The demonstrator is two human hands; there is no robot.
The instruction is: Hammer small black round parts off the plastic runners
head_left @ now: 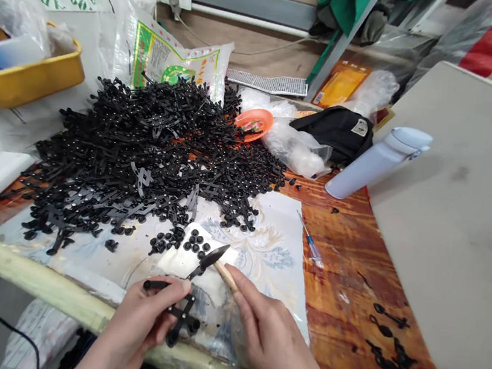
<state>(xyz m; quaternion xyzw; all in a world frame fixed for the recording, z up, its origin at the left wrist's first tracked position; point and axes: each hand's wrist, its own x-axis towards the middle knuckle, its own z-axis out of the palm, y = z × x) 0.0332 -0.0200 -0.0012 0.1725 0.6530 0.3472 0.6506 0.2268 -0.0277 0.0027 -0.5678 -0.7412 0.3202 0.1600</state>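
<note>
Fingers of the left hand [142, 316] pinched a black plastic cross [182, 316] above the table edge [74, 301], steadying it, while the right hand [262, 327] gripped small snips [210, 260] angled toward it, near the heap [150, 146].

Black cross-shaped plastic piece [182, 316], held; snips [211, 263] above.

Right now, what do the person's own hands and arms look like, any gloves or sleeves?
Both are bare: the left hand and right hand wear no gloves, rings or watch, and no sleeves show on the forearms. Nails are short and unpainted.
</note>
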